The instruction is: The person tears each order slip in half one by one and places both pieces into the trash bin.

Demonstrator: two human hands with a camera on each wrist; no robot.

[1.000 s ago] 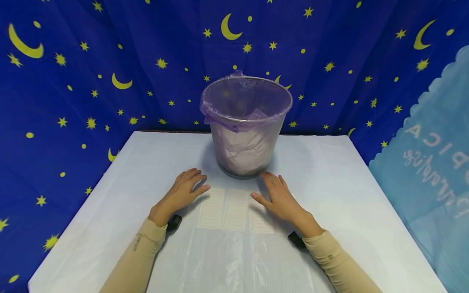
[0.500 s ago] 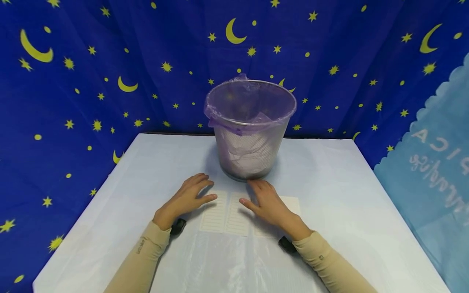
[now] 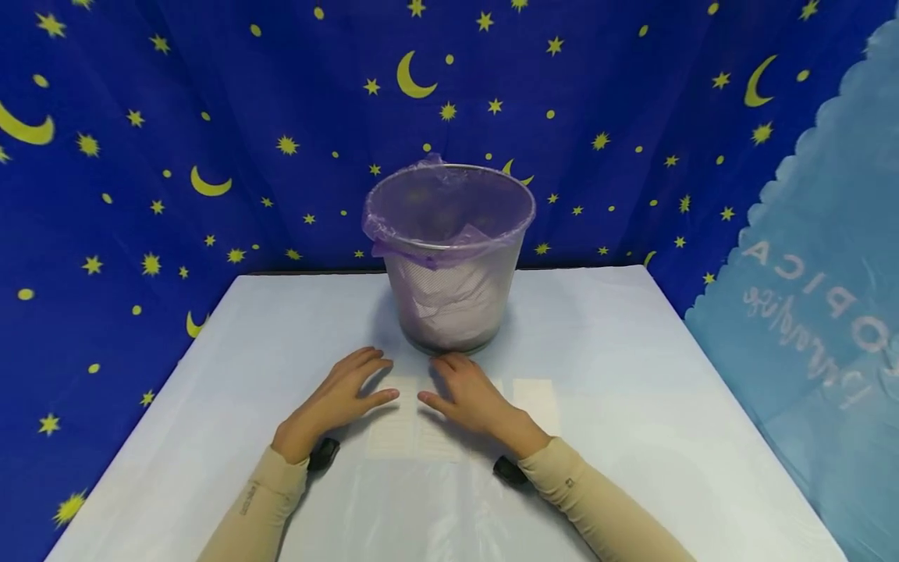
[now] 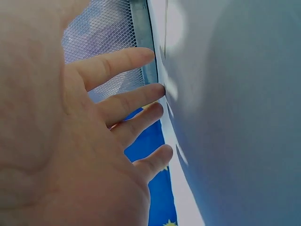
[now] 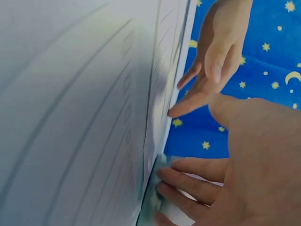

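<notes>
Several pale ruled paper sheets lie in a row on the white table, among them a left sheet [image 3: 389, 437], a middle sheet [image 3: 437, 443] and a right sheet [image 3: 535, 402]. My left hand [image 3: 344, 394] is spread at the row's left end, holding nothing. Its fingertips point down close to the tabletop in the left wrist view. Over the middle of the row is my right hand [image 3: 474, 398], fingers extended toward the bin's base, thumb apart, also holding nothing. It and its forearm hide part of the sheets. Ruled lines on a sheet [image 5: 61, 117] fill the right wrist view.
A silver mesh wastebasket [image 3: 449, 300] with a purple liner bag [image 3: 414, 250] stands just beyond the hands. Behind the table [image 3: 597, 328] hangs a blue curtain [image 3: 281, 94] with moons and stars. A light-blue cloth [image 3: 829, 234] hangs on the right.
My right hand has moved left along the sheets, toward my left hand, uncovering the right sheet. My left hand stays nearly in place. The head view has shifted a little.
</notes>
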